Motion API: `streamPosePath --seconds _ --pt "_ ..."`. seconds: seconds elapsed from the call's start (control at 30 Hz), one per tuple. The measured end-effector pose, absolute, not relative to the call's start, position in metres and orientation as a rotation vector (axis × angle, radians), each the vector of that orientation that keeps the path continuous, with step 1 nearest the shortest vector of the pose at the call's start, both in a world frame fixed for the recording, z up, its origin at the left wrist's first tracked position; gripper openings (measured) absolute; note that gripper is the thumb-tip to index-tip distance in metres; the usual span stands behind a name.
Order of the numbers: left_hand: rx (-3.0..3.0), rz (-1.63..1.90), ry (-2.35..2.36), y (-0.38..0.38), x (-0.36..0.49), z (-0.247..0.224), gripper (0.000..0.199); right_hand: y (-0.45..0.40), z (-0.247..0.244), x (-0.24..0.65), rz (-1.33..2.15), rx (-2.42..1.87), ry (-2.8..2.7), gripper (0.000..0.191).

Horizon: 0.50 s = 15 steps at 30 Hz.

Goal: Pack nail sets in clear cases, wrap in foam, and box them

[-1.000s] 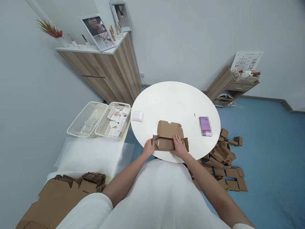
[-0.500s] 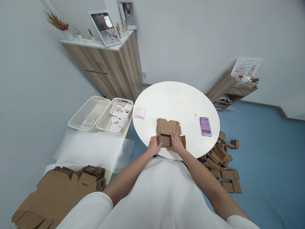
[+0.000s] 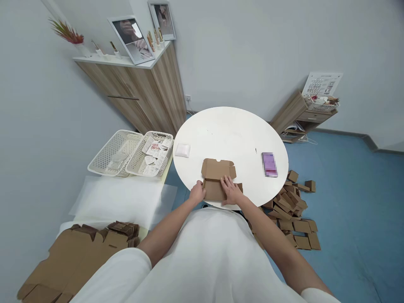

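A brown cardboard box [image 3: 215, 190], partly folded, lies at the near edge of the round white table [image 3: 233, 132]. Its lid [image 3: 218, 169] leans back away from me, with flaps at both ends. My left hand [image 3: 197, 192] is closed on the box's left wall, thumb toward the inside. Over the right part of the box, my right hand [image 3: 232, 192] rests with fingers stretched and spread. A flap on the right [image 3: 240, 187] sticks out past that hand. What lies beneath my right palm is hidden.
A white packet [image 3: 182, 150] and a phone with a purple screen [image 3: 269, 164] lie on the table. To the left are white baskets [image 3: 107, 171], translucent sheets [image 3: 116, 198] and flat cardboard blanks [image 3: 72, 261]. Folded boxes [image 3: 288, 204] are piled on the floor at right.
The box's lid and front have spread flatter, so more of its inside shows. My right fingers have spread out, and my left hand has moved down along the left wall. The view has shifted slightly.
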<state>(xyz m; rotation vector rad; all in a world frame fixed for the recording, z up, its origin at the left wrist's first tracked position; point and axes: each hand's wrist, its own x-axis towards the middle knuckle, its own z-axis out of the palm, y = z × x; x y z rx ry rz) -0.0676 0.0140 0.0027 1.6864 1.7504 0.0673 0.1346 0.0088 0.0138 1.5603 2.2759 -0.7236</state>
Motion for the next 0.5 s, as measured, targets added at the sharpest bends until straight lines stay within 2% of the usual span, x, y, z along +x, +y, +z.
streamPosePath --seconds 0.13,0.23,0.3,0.43,0.5 --pt "1.679 -0.043 1.785 0.02 -0.062 0.005 0.023 0.006 0.013 0.132 -0.68 1.576 2.278 0.123" --pt "1.704 0.011 1.732 0.018 -0.064 0.007 0.03 0.005 0.012 0.134 -0.686 1.597 2.27 0.121" --pt "1.751 0.128 1.616 0.013 -0.071 0.008 0.049 0.006 0.012 0.137 -0.69 1.604 2.263 0.12" --pt "1.909 0.183 1.388 0.008 -0.085 0.011 0.107 0.009 0.012 0.14 -0.69 1.592 2.283 0.118" --pt "1.972 0.076 1.364 0.01 -0.087 0.013 0.118 0.011 0.012 0.14 -0.693 1.592 2.295 0.116"
